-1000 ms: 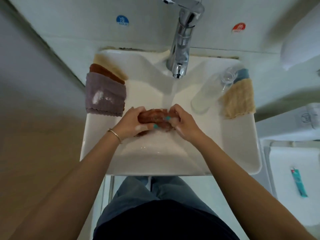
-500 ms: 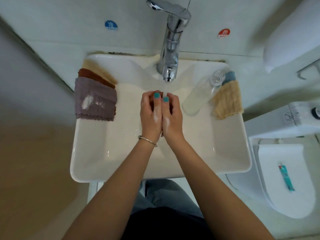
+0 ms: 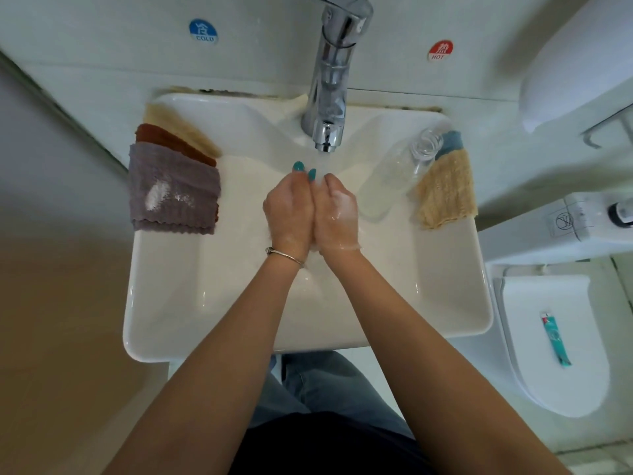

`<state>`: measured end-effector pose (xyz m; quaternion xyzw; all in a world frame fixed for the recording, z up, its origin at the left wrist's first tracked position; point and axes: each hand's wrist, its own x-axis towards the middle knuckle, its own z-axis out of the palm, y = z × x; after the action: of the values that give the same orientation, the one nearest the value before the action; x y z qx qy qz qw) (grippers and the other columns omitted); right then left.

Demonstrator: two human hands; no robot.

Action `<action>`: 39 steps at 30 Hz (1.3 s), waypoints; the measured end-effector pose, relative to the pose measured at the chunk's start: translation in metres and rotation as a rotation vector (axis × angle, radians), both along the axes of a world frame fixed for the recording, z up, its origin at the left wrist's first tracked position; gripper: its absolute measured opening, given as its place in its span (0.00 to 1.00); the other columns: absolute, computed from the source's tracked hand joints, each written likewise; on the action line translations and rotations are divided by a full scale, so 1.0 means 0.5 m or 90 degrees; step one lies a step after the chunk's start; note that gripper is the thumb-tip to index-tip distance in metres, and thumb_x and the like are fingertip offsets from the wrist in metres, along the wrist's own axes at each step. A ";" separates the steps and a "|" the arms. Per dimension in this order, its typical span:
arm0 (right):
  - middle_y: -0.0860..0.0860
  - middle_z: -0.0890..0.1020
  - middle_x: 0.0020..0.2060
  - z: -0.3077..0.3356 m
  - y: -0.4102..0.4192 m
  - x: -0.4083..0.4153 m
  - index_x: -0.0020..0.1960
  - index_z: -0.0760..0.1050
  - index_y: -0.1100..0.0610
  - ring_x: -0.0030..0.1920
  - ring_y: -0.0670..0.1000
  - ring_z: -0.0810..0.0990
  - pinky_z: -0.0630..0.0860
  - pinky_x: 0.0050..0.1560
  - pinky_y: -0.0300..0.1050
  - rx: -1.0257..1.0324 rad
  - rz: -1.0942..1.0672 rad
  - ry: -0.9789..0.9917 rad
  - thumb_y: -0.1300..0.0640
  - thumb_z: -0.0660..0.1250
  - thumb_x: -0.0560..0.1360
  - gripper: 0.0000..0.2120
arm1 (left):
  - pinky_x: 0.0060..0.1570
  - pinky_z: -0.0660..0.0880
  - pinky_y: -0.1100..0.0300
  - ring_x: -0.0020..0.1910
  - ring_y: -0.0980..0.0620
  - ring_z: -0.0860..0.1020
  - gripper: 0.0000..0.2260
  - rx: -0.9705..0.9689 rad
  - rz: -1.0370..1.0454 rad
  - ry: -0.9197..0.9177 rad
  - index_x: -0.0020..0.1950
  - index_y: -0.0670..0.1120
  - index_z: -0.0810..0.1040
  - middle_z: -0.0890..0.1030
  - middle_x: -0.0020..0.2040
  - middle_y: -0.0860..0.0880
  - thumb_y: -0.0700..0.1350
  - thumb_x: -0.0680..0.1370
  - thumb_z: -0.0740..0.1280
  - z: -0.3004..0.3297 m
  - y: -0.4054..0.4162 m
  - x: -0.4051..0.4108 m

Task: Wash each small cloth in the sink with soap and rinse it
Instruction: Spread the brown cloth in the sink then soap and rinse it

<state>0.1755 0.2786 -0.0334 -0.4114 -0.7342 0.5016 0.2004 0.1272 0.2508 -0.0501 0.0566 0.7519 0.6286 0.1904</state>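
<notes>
Soaked cloth, hidden between two palms

Presumably the cloth being washed sits squeezed between the left hand [image 3: 289, 209] and right hand [image 3: 337, 214], pressed palm to palm under the faucet [image 3: 329, 87] stream; no fabric shows, so I cannot tell. Both hands' fingers lie curled together, soapy. Wet cloth would be limp, heavier and slick; bunching it grips best. Folded cloths [image 3: 174, 190] wait on the sink [image 3: 164, 296] rim's left edge, a tan cloth [image 3: 445, 193] on the right.
</notes>
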 end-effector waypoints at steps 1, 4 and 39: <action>0.44 0.72 0.33 0.005 0.005 0.002 0.36 0.65 0.46 0.39 0.50 0.72 0.68 0.40 0.42 0.006 0.002 0.000 0.50 0.52 0.77 0.11 | 0.30 0.62 0.67 0.25 0.59 0.66 0.21 0.008 -0.005 0.026 0.28 0.48 0.63 0.66 0.25 0.53 0.45 0.82 0.58 0.002 0.003 0.003; 0.49 0.72 0.32 0.011 0.022 0.014 0.34 0.66 0.53 0.37 0.52 0.71 0.70 0.40 0.51 -0.018 -0.035 0.006 0.48 0.53 0.76 0.15 | 0.29 0.63 0.69 0.24 0.60 0.67 0.19 0.003 -0.078 0.096 0.28 0.49 0.61 0.66 0.24 0.54 0.49 0.79 0.58 0.022 0.009 0.019; 0.48 0.80 0.51 0.006 -0.026 0.028 0.61 0.71 0.54 0.52 0.47 0.80 0.77 0.53 0.43 -0.086 -0.032 0.090 0.50 0.60 0.82 0.11 | 0.48 0.76 0.67 0.46 0.64 0.79 0.04 0.062 -0.049 0.020 0.53 0.52 0.76 0.81 0.46 0.60 0.49 0.82 0.62 0.042 -0.059 0.031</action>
<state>0.1897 0.2657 -0.0304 -0.4055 -0.6721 0.5729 0.2358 0.1426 0.2214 -0.0289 0.1046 0.7206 0.6557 0.1996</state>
